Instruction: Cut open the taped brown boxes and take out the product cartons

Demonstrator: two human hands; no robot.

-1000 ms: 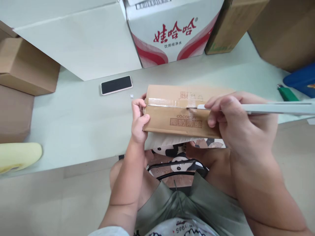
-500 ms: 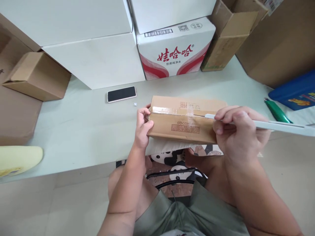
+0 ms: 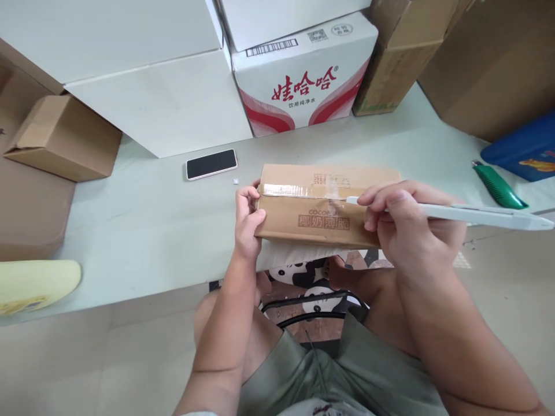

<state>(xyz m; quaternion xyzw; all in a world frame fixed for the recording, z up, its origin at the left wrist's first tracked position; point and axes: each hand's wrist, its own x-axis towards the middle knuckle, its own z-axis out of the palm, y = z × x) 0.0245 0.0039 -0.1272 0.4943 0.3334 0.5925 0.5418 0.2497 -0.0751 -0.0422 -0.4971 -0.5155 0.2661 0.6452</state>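
A brown cardboard box (image 3: 286, 218) with printed lettering rests at the table's front edge, clear tape running along its top seam. My left hand (image 3: 248, 222) grips the box's left end, thumb on the near side and fingers at the back corner. In my right hand (image 3: 414, 225) is a white utility knife (image 3: 485, 216), its long handle sticking out to the right. The knife's tip lies at the taped seam, right of the box's middle. My right hand covers the box's right end.
Behind the box lie a phone (image 3: 212, 164) and a tiny white piece (image 3: 236, 181). A white and red carton (image 3: 303, 86) stands at the back. On the right are a green-handled tool (image 3: 498, 186) and a blue container (image 3: 522, 153); a pale yellow object (image 3: 41, 280) sits left.
My right hand has drawn the knife leftward along the taped seam. My left hand keeps its grip on the box's left end. The view has shifted slightly.
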